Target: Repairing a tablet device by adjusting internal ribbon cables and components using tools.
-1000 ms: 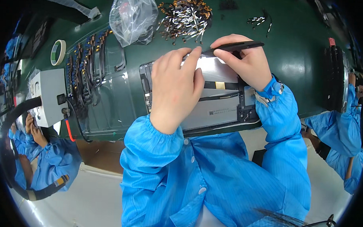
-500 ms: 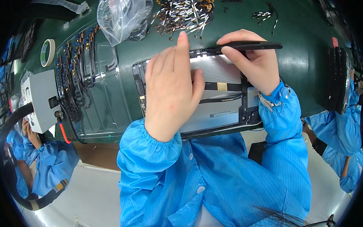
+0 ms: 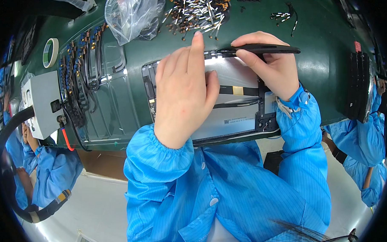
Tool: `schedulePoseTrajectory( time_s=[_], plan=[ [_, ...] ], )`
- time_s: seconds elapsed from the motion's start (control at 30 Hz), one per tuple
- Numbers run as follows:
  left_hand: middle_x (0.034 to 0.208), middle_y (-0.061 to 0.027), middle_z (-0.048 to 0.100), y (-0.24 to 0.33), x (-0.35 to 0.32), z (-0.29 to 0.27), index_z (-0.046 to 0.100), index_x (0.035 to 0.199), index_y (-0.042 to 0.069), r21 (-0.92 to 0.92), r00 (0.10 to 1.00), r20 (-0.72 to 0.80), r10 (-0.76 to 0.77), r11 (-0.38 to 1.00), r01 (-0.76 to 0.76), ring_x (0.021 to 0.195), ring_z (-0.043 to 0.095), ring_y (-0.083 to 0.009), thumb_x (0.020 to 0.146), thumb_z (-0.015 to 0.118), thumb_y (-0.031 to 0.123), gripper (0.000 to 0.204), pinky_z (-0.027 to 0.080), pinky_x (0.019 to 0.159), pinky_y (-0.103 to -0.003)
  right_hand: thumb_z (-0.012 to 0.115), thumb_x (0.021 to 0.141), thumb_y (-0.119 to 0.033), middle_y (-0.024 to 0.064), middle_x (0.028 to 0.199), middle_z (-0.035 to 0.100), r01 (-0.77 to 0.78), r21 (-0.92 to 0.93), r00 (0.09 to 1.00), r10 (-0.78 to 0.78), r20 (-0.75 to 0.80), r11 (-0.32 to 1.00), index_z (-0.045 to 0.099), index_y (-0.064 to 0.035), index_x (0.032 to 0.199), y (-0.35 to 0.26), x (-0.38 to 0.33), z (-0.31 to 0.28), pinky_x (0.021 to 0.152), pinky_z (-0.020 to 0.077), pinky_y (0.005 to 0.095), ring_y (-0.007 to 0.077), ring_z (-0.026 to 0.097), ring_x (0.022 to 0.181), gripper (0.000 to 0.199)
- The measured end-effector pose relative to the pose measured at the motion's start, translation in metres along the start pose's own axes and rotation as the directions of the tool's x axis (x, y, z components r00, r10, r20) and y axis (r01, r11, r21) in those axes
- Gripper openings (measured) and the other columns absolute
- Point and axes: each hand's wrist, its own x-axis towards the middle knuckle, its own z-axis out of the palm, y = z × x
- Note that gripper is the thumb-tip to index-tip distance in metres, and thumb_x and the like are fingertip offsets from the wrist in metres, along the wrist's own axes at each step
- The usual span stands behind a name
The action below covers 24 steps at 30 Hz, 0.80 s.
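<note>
A grey panel [image 3: 238,118] is laid on the green bench [image 3: 323,61], at its near edge. The left hand [image 3: 182,86] is pressed flat and open on the panel. A black tool [image 3: 264,49] is pinched in the right hand [image 3: 270,66] at the panel's far edge. Beyond the panel, a clear bag [image 3: 133,12] is seen.

The dark green surface [image 3: 323,70] carries a flat panel assembly [image 3: 236,118], a clear plastic bag [image 3: 133,12], scattered small connectors [image 3: 197,10], a tape roll [image 3: 50,52] and a grey box [image 3: 43,101].
</note>
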Motion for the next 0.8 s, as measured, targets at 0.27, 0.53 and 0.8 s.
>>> schedulePoseTrajectory(
  time_s=[0.27,0.53,0.8],
  plan=[
    [0.094,-0.0162,0.054,0.0003,0.0,-0.0005,0.038,0.122,-0.008,-0.008,1.0,-0.008,0.006,1.0,-0.006,0.093,0.051,-0.03,0.073,0.056,0.008,0.054,0.037,0.084,-0.041,0.062,0.072,-0.004,0.0079,0.083,0.061,0.025,-0.003,0.999,-0.025,0.027,1.0,0.064,-0.0036,0.086,0.0021,0.0001,-0.002,0.067,0.0486,0.0274,0.0179,0.06,0.076,0.015],
    [0.095,-0.0165,0.054,-0.0001,0.0002,-0.0002,0.038,0.122,-0.008,-0.008,1.0,-0.008,0.005,1.0,-0.005,0.094,0.051,-0.0302,0.073,0.056,0.008,0.054,0.036,0.084,-0.04,0.061,0.071,-0.003,0.0083,0.082,0.063,0.035,-0.02,0.999,-0.035,0.004,0.999,0.065,-0.0041,0.084,0.0013,0.0002,-0.0018,0.069,0.0481,0.0286,0.0203,0.06,0.075,0.013],
    [0.095,-0.0166,0.054,-0.0002,0.0004,-0.001,0.038,0.122,-0.007,-0.01,1.0,0.004,-0.006,1.0,0.006,0.094,0.051,-0.0304,0.073,0.056,0.008,0.055,0.036,0.085,-0.04,0.061,0.071,-0.003,0.0078,0.081,0.063,0.034,-0.033,0.999,-0.034,0.016,0.999,0.065,-0.0042,0.084,0.002,0.0009,-0.0024,0.068,0.0481,0.0288,0.0198,0.06,0.074,0.014]
  ],
)
